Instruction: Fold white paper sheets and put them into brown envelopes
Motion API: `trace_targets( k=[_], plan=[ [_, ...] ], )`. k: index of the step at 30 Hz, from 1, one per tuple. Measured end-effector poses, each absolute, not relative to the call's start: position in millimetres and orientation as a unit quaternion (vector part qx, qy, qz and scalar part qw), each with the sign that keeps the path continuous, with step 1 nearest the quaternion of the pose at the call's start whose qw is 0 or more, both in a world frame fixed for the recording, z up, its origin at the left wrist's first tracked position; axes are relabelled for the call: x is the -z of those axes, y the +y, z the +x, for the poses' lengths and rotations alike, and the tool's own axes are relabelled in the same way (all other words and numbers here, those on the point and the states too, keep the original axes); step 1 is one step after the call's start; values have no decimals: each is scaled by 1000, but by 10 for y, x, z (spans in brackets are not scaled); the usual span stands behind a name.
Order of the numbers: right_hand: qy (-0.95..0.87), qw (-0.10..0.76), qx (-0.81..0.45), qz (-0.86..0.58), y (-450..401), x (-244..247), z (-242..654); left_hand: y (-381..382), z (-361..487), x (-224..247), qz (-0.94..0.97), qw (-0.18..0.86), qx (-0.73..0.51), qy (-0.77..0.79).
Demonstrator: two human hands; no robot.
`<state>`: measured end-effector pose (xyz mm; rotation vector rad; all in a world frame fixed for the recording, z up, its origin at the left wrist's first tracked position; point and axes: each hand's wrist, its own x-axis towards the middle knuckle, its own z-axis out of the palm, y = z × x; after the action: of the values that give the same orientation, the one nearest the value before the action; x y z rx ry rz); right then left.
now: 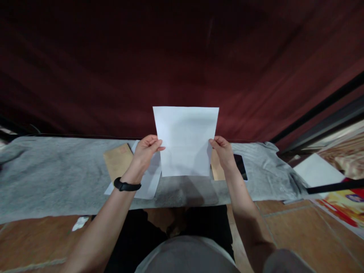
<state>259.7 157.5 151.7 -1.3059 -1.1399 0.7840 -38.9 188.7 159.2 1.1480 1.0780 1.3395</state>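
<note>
A white sheet of paper (pixel 186 142) is held up in front of me, over the cloth-covered surface. My left hand (pixel 147 148) pinches its left edge between thumb and fingers, and my right hand (pixel 222 148) pinches the right edge. Beneath my left wrist lie a brown envelope (pixel 117 159) and more white paper (pixel 149 184). Another brown envelope (pixel 217 168) lies behind the sheet and my right hand, partly hidden. Next to it, a dark flat device (pixel 240 167) shows from behind my right forearm.
A grey cloth (pixel 65 174) covers the long narrow surface. Dark red curtain-like fabric (pixel 182 57) hangs behind it. At the right are a black bar (pixel 321 106), a white board-like piece (pixel 318 170) and a colourful printed package (pixel 347 204). A white scrap (pixel 80 223) lies on the tiled floor.
</note>
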Motion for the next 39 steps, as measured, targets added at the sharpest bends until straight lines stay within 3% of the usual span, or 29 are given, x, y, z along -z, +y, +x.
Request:
trace_targets(
  k=[3, 6, 12, 21, 29, 33, 39],
  plan=[
    [-495, 644, -319, -488, 1425, -1670, 2633, 1800, -379, -1680, 490, 500, -590, 402],
    [-508, 631, -310, -497, 1162, -1555, 2671, 1660, -440, -1544, 513, 502, -582, 382],
    [-594, 529, -289, -533, 591, -865, 2676, 1349, -647, -898, 623, 502, -485, 353],
    [-797, 290, -172, -501, 83, -45, 2679, 951, -699, 4, 813, 331, -302, 371],
    [-849, 211, -168, -453, -8, 100, 2700, 960, -721, -198, 888, 196, -187, 371],
    [-851, 199, -173, -454, 0, 95, 2689, 972, -186, -246, 904, 182, -160, 353],
    [-850, 182, -171, -464, -3, 86, 2681, 1099, 649, 53, 935, 130, -112, 309]
  ],
)
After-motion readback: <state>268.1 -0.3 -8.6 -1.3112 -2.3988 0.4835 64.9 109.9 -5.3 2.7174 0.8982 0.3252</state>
